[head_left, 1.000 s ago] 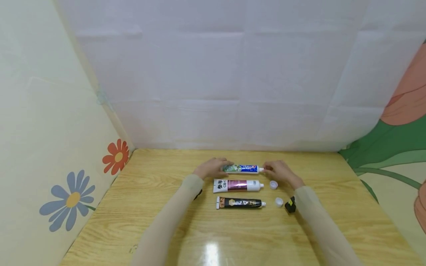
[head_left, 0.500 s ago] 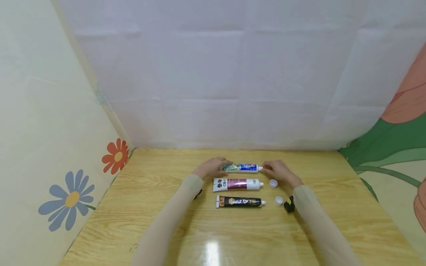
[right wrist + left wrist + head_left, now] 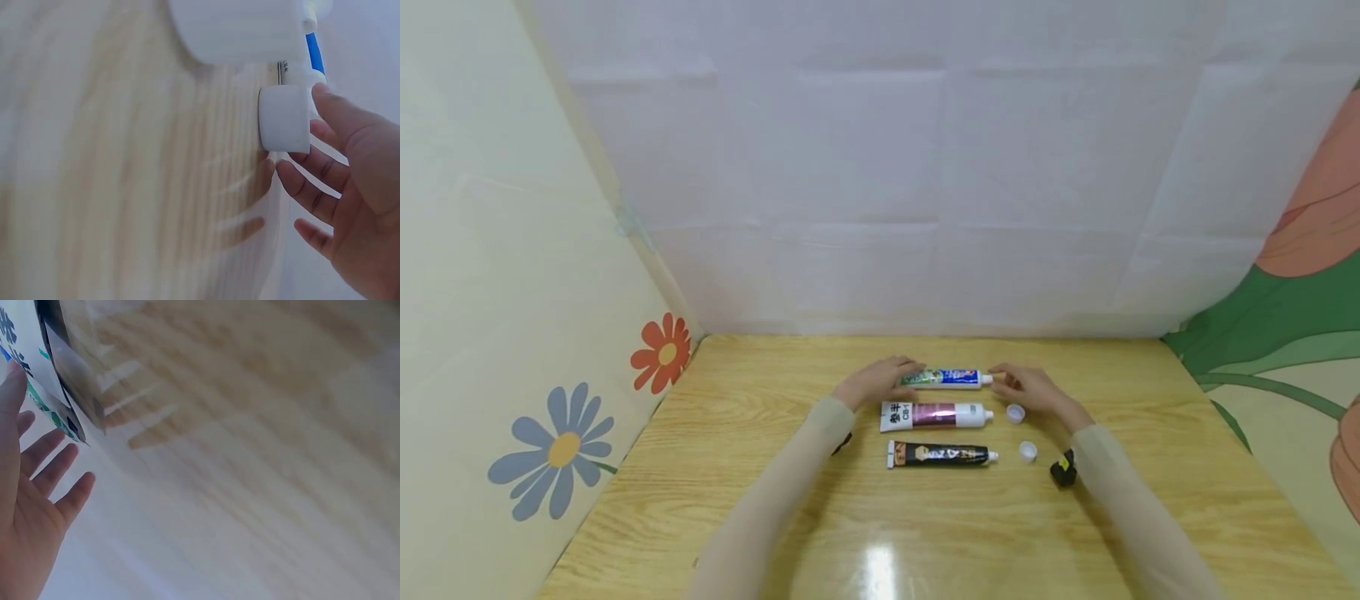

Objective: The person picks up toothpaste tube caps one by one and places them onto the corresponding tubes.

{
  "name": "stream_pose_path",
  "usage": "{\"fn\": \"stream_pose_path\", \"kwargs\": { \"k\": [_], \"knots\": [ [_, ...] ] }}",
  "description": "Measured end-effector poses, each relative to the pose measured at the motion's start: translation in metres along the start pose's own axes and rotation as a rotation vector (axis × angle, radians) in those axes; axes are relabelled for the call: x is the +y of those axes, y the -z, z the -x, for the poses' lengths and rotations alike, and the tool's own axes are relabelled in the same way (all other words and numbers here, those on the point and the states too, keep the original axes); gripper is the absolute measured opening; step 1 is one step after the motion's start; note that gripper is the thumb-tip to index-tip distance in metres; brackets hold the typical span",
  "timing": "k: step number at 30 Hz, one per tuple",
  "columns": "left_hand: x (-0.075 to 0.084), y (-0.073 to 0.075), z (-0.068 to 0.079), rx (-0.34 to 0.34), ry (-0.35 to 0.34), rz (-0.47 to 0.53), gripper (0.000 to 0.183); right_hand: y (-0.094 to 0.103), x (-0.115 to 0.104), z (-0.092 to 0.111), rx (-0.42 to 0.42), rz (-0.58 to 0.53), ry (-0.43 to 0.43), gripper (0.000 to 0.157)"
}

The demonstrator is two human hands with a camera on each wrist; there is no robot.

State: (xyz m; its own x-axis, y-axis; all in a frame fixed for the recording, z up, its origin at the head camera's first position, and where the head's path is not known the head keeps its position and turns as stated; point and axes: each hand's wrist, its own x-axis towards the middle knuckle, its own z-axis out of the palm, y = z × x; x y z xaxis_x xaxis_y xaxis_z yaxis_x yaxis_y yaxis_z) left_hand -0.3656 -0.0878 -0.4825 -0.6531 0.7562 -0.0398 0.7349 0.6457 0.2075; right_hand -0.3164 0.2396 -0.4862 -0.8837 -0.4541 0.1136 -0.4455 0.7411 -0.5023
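My left hand (image 3: 880,381) holds the crimped end of a blue, green and white toothpaste tube (image 3: 951,378); its thumb lies on the printed end (image 3: 28,337) in the left wrist view. At the tube's other end is a small white screw cap (image 3: 987,379). My right hand (image 3: 1033,388) has its thumb and index finger around that cap, with the other fingers (image 3: 306,190) spread apart. Nearer me lie a white and purple toothpaste tube (image 3: 934,416) and a black toothpaste tube (image 3: 940,455), their bare nozzles pointing right.
Two loose white caps (image 3: 1016,413) (image 3: 1027,451) sit right of the nearer tubes. A black wrist camera (image 3: 1063,469) shows beside the right sleeve. The wooden table (image 3: 760,367) ends at a white-covered wall (image 3: 880,275).
My right wrist and forearm have turned and shifted slightly right, while the fingertips stay at the cap. My left hand and the nearer tubes keep their places.
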Motion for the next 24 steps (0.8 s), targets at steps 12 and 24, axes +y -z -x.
{"fn": "stream_pose_path", "kwargs": {
  "k": [12,24],
  "knots": [
    [0.017,0.002,0.007,0.111,-0.112,-0.104,0.060,0.000,0.000,0.016,0.001,0.019,-0.058,0.049],
    [0.029,0.000,0.016,0.069,-0.168,-0.207,0.058,0.000,0.002,0.035,0.015,0.016,-0.027,0.048]
  ]
}}
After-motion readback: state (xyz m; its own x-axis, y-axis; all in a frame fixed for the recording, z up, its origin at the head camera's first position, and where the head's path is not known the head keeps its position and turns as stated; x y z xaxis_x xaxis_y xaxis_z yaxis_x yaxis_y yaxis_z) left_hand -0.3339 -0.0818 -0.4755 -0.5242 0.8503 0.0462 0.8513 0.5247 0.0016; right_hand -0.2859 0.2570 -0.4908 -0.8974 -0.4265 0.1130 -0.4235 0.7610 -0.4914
